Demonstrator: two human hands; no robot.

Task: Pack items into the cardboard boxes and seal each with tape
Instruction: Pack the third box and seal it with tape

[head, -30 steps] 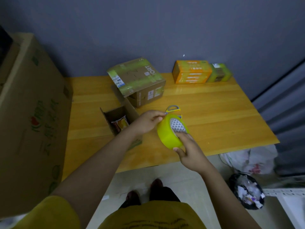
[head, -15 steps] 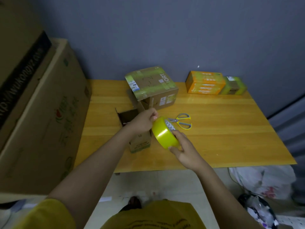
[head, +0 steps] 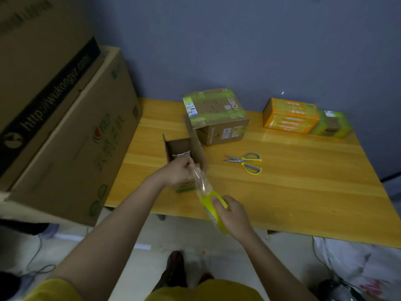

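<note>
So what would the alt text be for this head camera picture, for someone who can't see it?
A person's left hand pinches the free end of clear tape pulled from a yellow tape roll gripped in the right hand, above a small open cardboard box on a wooden table. Scissors and a taped box lie further back.

A single head-worn camera looks forward and down from above the person's chest. It faces the wooden table (head: 282, 181) and grey wall (head: 238, 40), close over both forearms.
</note>
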